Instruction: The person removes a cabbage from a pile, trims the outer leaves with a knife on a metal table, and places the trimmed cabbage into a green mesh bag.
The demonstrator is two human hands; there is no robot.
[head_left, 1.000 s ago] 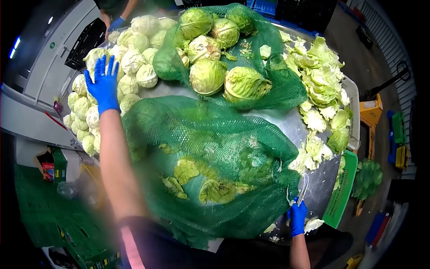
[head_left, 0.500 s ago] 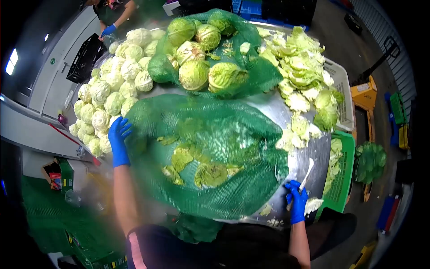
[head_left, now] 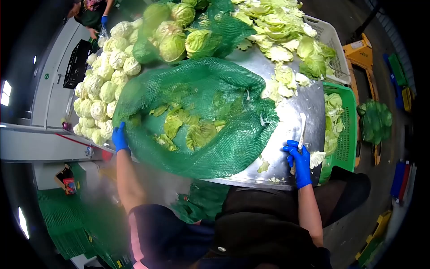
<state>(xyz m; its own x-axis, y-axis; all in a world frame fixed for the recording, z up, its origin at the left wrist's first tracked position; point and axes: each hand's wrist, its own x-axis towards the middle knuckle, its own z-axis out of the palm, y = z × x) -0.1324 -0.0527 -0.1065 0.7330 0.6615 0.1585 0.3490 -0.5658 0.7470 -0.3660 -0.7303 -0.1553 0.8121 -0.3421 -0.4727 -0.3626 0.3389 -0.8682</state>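
Note:
A green mesh bag lies spread on the metal table, with several loose cabbage leaves showing in its middle. At the bag's left edge, my blue-gloved left hand is closed on the mesh; its fingertips are partly hidden. My blue-gloved right hand is wrapped around the handle of a knife, its pale blade pointing away from me. Beside that hand lies a whitish leaf piece. Trimmed pale cabbages are piled beyond my left hand.
Untrimmed cabbages sit in another mesh bag at the back. Loose leaves cover the back right. A green crate and white crate flank the table. Another person's gloved hand is far left.
The view has tilted down, so the table appears higher. My left hand's spread fingers have closed at the bag's edge. My right hand still holds the knife.

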